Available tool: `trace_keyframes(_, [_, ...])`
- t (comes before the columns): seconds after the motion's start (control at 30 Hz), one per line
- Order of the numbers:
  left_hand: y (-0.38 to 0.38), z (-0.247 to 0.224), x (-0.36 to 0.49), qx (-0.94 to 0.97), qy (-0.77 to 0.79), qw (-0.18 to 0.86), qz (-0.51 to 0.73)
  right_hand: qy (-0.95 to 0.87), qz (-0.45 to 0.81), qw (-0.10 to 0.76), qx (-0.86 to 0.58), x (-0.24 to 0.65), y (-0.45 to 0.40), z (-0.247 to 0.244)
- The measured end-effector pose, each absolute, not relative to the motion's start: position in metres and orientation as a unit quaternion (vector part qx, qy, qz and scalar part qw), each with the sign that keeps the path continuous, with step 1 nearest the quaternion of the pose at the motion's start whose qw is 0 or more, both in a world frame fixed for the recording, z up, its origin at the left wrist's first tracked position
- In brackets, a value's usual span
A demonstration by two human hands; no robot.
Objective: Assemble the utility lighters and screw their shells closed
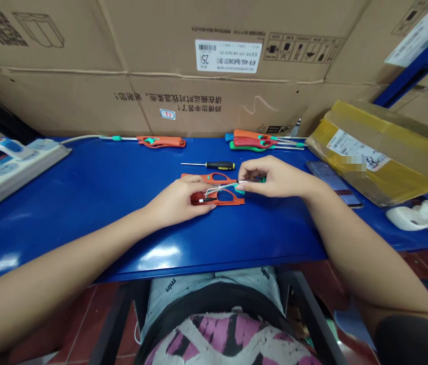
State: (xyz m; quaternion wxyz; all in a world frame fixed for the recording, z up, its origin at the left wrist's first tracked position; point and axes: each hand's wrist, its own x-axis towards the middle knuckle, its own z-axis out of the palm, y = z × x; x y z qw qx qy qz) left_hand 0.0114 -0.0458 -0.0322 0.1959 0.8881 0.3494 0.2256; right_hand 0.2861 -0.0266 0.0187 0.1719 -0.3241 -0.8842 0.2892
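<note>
My left hand [178,202] rests on the blue table [95,192] and holds down an opened orange lighter shell half [226,199] with wires showing inside. My right hand [274,177] pinches the thin metal tube and wire [224,186] that runs out of that shell, next to a green part [241,189]. The other orange shell half [208,178] lies just behind. A small screwdriver [214,165] with a black and yellow handle lies beyond it.
An assembled orange lighter [158,141] lies at the back left. Several more lighters [263,141] are piled at the back right. A white power strip [12,162] sits far left. A phone [333,181], a taped package [384,149] and white cloth [422,218] are right. Cardboard boxes [160,61] stand behind.
</note>
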Motion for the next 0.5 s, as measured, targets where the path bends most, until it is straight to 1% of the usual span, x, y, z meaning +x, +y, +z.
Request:
trace_keyframes(0.1, [-0.0454,-0.0331,0.0117,0.882,0.353,0.185,0.251,-0.889,0.266,0.179,-0.326,0.2864,-0.0257,0.0193])
trace_keyframes(0.3, [-0.0430,-0.0331,0.0117,0.862,0.352,0.220,0.292,-0.893,0.243,0.165,-0.341,0.2898,-0.0227,0.0173])
trace_keyframes(0.5, [-0.0432,-0.0314,0.0107,0.836,0.380,0.227,0.325,-0.893,0.212,0.166,-0.361,0.2915,-0.0206,0.0161])
